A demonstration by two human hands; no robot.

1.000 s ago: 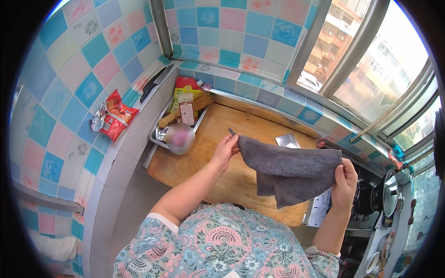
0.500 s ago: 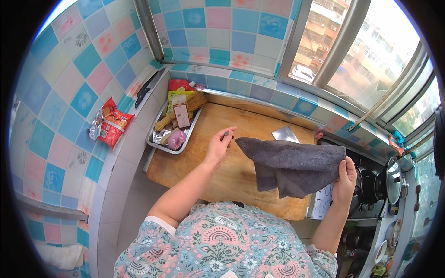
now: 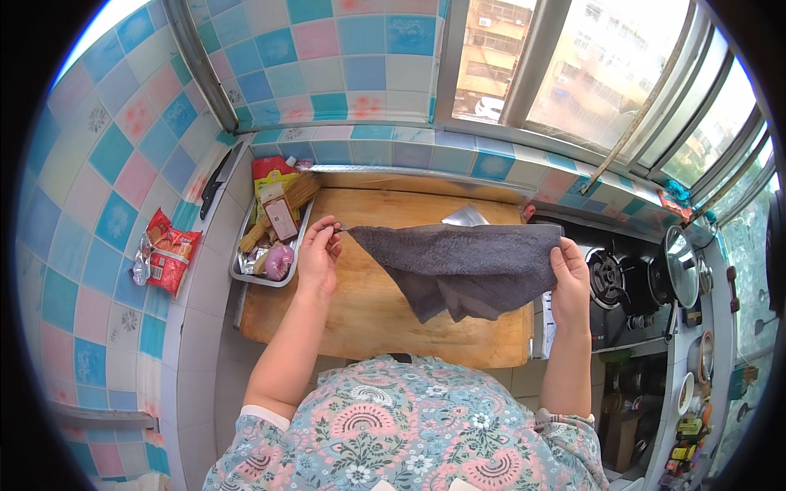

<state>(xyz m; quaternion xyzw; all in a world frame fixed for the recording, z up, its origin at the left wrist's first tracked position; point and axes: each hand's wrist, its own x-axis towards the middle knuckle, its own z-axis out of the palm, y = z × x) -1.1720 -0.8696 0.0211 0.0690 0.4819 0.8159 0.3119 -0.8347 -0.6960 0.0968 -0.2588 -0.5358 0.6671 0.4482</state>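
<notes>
A dark grey cloth (image 3: pixel 458 266) is stretched between my two hands above a wooden board (image 3: pixel 377 327). My left hand (image 3: pixel 320 250) pinches its left end by a thin tip or loop. At the other end, my right hand (image 3: pixel 568 274) grips the upper right corner between thumb and fingers. The top edge runs nearly level, while the lower part hangs in loose folds. Behind the cloth a shiny metal piece (image 3: pixel 465 216) on the board is partly hidden.
Left on the board stands a metal tray (image 3: pixel 288 274) with a purple onion (image 3: pixel 279 261), packets and a straw-coloured brush. A knife (image 3: pixel 214 184) and red snack bag (image 3: pixel 169 254) lie on the left ledge. To the right are a gas stove (image 3: pixel 607 277) and a glass-lidded pan (image 3: pixel 679 266).
My left hand has moved left, pulling the cloth tauter along its top edge. The whole view has shifted, so the board and stove appear further left.
</notes>
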